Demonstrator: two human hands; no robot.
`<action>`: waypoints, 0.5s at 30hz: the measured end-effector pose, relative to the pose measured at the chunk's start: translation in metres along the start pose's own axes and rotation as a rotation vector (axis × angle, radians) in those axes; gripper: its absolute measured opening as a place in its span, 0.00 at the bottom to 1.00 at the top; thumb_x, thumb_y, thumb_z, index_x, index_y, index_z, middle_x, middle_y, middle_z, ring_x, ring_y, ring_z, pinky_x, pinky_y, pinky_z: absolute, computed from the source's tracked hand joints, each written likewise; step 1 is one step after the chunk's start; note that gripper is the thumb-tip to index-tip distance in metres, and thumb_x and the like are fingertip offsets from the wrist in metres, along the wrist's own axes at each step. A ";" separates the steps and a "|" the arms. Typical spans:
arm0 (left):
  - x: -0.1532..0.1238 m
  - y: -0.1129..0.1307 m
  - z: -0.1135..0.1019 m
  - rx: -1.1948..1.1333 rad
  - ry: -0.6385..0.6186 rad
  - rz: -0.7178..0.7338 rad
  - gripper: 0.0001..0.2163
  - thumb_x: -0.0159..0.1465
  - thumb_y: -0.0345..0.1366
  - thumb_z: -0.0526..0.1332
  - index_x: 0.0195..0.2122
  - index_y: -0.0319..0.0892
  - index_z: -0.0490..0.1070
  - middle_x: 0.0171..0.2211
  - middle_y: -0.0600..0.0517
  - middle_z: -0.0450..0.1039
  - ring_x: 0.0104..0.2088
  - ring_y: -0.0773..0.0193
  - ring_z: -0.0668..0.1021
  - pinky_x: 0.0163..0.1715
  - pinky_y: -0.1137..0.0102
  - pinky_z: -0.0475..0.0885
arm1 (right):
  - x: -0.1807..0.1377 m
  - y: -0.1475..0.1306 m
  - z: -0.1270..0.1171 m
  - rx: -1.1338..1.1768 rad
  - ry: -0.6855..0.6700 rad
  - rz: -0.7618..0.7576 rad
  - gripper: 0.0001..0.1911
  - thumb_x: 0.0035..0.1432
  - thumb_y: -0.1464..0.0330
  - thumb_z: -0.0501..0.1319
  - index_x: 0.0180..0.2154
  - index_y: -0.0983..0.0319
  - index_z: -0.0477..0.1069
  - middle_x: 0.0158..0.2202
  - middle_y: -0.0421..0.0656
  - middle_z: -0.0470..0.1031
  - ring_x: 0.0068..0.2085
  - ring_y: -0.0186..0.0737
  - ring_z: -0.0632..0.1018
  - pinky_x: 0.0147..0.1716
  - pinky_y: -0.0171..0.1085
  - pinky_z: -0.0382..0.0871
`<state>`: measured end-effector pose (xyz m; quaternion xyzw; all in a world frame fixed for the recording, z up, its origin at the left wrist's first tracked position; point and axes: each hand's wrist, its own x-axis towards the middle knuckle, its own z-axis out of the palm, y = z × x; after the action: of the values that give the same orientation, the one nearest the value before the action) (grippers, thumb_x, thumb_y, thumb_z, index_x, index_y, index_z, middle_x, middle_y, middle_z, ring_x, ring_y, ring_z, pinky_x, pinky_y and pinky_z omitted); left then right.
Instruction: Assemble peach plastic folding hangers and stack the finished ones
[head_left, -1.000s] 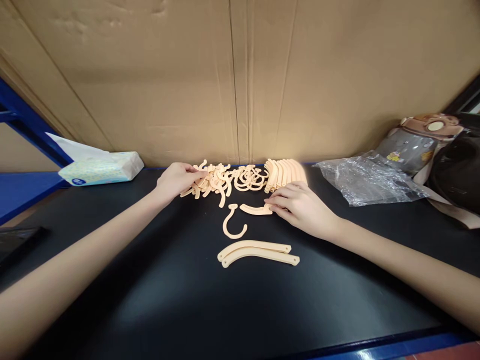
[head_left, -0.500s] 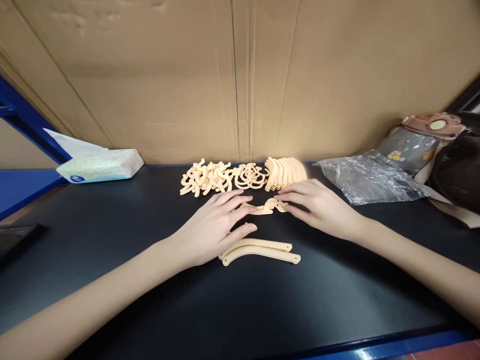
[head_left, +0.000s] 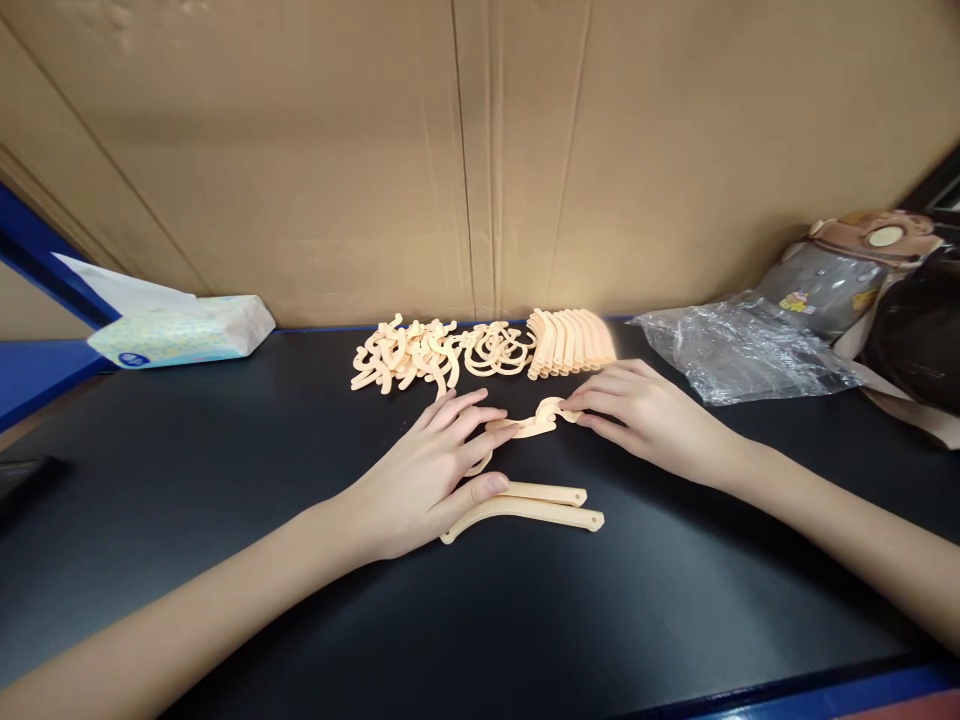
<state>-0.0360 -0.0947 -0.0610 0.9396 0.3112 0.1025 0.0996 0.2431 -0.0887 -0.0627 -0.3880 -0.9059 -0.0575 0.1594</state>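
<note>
My left hand [head_left: 442, 475] is open, palm down, fingers stretched and thumb apart. Its fingertips rest at the left end of a flat cream plastic piece [head_left: 531, 428]; whether they press on it I cannot tell. My right hand [head_left: 641, 415] pinches a small curved cream hook piece [head_left: 551, 408] that meets the flat piece's right end. Under my left thumb lie two long curved cream bars [head_left: 536, 510], side by side, with holes at their ends. Part of a cream ring-like piece [head_left: 480, 465] shows between my left fingers and thumb.
Along the back lie a heap of S-shaped cream hooks [head_left: 409, 355], several cream rings [head_left: 496, 350] and a row of stacked curved bars [head_left: 570, 342]. A tissue pack [head_left: 184, 330] sits at left. At right are a clear plastic bag [head_left: 742, 350] and a grey transparent bottle [head_left: 825, 280].
My left hand has come slightly nearer, its thumb now over the long bars. My right hand keeps its pinch on the hook piece. The whole view has shifted slightly.
</note>
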 end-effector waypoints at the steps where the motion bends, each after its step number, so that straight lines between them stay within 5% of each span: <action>1: 0.000 0.000 0.001 -0.005 -0.004 0.003 0.22 0.70 0.46 0.46 0.63 0.49 0.58 0.61 0.49 0.61 0.66 0.50 0.53 0.63 0.50 0.51 | 0.000 0.000 0.000 -0.002 -0.002 0.002 0.11 0.67 0.68 0.53 0.42 0.59 0.74 0.40 0.42 0.78 0.43 0.41 0.76 0.47 0.43 0.62; 9: -0.006 -0.010 0.002 -0.074 0.079 0.049 0.23 0.71 0.49 0.41 0.62 0.46 0.59 0.62 0.48 0.59 0.66 0.51 0.52 0.63 0.53 0.50 | -0.001 -0.002 -0.001 0.005 -0.009 0.006 0.12 0.67 0.66 0.52 0.46 0.59 0.73 0.41 0.42 0.78 0.45 0.40 0.76 0.50 0.44 0.61; 15: -0.007 -0.024 -0.003 -0.032 0.231 -0.059 0.15 0.71 0.41 0.45 0.49 0.42 0.67 0.50 0.48 0.70 0.54 0.59 0.68 0.54 0.64 0.61 | -0.002 -0.005 -0.004 0.002 0.024 -0.003 0.13 0.67 0.66 0.52 0.48 0.59 0.72 0.45 0.44 0.77 0.48 0.42 0.75 0.50 0.44 0.62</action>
<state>-0.0560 -0.0797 -0.0649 0.9101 0.3466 0.2122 0.0812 0.2419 -0.0948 -0.0599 -0.3859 -0.9045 -0.0613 0.1707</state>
